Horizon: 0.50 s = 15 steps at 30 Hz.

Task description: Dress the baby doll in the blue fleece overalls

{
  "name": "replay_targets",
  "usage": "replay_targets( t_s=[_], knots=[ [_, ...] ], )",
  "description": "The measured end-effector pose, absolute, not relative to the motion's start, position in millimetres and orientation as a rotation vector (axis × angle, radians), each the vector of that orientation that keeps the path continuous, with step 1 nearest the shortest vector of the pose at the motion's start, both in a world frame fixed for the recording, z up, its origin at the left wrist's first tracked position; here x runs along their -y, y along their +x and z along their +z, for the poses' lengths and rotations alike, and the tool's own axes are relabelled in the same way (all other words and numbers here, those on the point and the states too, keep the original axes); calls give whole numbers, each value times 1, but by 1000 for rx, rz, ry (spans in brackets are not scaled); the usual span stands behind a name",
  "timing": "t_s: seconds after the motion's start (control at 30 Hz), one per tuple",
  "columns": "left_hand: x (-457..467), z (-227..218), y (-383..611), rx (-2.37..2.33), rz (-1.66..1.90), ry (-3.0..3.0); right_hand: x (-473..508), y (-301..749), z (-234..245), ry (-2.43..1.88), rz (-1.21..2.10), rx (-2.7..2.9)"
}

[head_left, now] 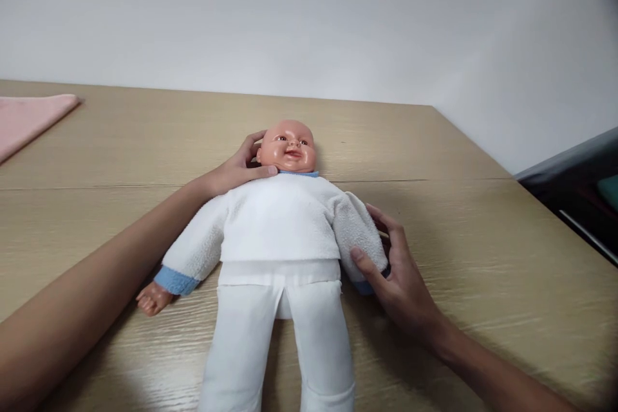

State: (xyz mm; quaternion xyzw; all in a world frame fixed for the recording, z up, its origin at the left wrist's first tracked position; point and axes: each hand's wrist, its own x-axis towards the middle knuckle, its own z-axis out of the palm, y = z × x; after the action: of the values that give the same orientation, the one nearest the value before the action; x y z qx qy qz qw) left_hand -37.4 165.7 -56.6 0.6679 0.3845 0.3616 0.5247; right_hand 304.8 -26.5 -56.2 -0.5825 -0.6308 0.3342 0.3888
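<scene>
Head cam: L hand [252, 161], arm outstretched, cups head [290, 147] of doll [280, 222]; R hand [398, 277] grasps sleeve [358, 232] w/ thumb atop.

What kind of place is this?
Indoors, perhaps a room at home or a simple workroom; can't tell which. Signs: a wood-grain table, a plain pale wall behind it, and a doll on the table.

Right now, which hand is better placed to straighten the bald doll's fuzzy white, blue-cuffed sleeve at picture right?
Right, I'd say: the right hand is on that sleeve, wrapped around its outer side. The left hand is at the doll's glossy bald head, farther away.
</scene>
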Motion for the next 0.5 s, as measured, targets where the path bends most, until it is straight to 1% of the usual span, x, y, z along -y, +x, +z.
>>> replay_targets(
  t_s=[0.13, 0.27, 0.33, 0.4, 0.5],
  knots=[
    [-168, -47, -54, -955, 812, 1731, 27, 305, -57, -1408, 790, 1577],
    [-178, -40, -98, -1236, 725, 1866, 27, 305, -59, -1387, 782, 1543],
    [-183, -42, -119, -1276, 824, 1802, 26, 305, -60, -1375, 747, 1554],
    [-187, -46, -131, -1217, 1002, 1678, 26, 306, -61, -1336, 644, 1594],
    [-186, -49, -136, -1132, 1132, 1582, 29, 310, -56, -1159, 335, 1705]
  ],
)
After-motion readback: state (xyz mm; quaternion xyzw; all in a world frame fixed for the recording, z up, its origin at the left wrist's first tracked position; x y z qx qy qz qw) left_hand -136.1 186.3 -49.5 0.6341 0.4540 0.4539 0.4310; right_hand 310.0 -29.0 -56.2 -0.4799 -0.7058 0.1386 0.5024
